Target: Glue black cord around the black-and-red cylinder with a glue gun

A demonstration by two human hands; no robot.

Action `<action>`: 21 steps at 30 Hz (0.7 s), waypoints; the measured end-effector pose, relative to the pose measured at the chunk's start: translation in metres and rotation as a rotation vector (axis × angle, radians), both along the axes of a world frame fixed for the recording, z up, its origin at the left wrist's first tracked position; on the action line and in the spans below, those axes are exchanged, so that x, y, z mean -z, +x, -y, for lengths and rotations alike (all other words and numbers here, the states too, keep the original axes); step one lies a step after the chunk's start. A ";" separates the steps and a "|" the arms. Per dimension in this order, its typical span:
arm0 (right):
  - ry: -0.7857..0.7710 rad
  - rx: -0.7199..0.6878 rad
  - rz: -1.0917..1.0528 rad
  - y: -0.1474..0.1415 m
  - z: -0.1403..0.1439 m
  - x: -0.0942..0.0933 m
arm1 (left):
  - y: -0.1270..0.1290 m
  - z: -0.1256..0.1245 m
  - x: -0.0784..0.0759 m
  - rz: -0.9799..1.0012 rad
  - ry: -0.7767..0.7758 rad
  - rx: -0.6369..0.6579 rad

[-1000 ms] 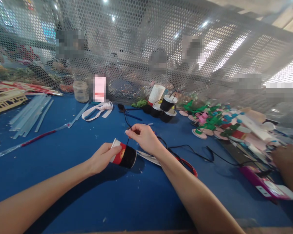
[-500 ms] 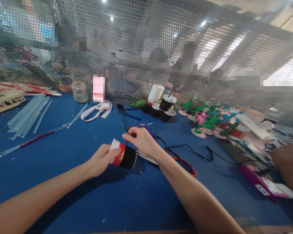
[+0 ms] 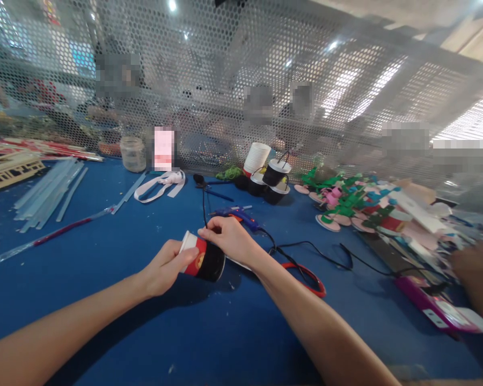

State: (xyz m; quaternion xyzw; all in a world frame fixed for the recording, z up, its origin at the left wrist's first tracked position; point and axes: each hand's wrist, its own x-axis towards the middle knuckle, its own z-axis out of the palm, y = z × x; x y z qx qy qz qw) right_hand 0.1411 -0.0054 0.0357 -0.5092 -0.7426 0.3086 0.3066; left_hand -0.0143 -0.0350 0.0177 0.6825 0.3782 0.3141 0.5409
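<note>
My left hand [image 3: 167,268] is closed around a paper cup [image 3: 192,260], thumb on its side. The cup lies tilted in the air, white rim toward the left, with a red printed band. Black yarn [image 3: 212,262] is wound around its base end. My right hand [image 3: 231,238] pinches a strand of black yarn [image 3: 204,206] just above the cup and hides part of the cup's upper side. That strand runs back to a small dark bundle [image 3: 198,179] on the blue table. Behind my right hand lies a blue glue gun [image 3: 245,219].
Black-wrapped cups [image 3: 277,172] and stacked white cups [image 3: 257,156] stand by the mesh panel. Glue sticks [image 3: 50,193] and a white ribbon [image 3: 153,193] lie left. Right are green-and-pink craft pieces [image 3: 342,201], a purple power strip [image 3: 422,305] and another person's hand [image 3: 475,262].
My right hand has moved slightly down and left, closer to the cup, with the yarn still pinched. My left hand keeps the cup in nearly the same place.
</note>
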 end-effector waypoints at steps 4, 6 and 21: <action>-0.006 0.042 -0.065 0.002 -0.002 -0.004 | -0.002 -0.002 0.002 0.036 0.054 -0.014; -0.051 0.059 -0.113 0.006 -0.002 -0.008 | -0.003 -0.004 0.004 0.054 0.079 -0.045; 0.030 0.008 -0.084 0.013 0.026 0.021 | -0.007 -0.025 0.006 0.194 -0.225 -0.129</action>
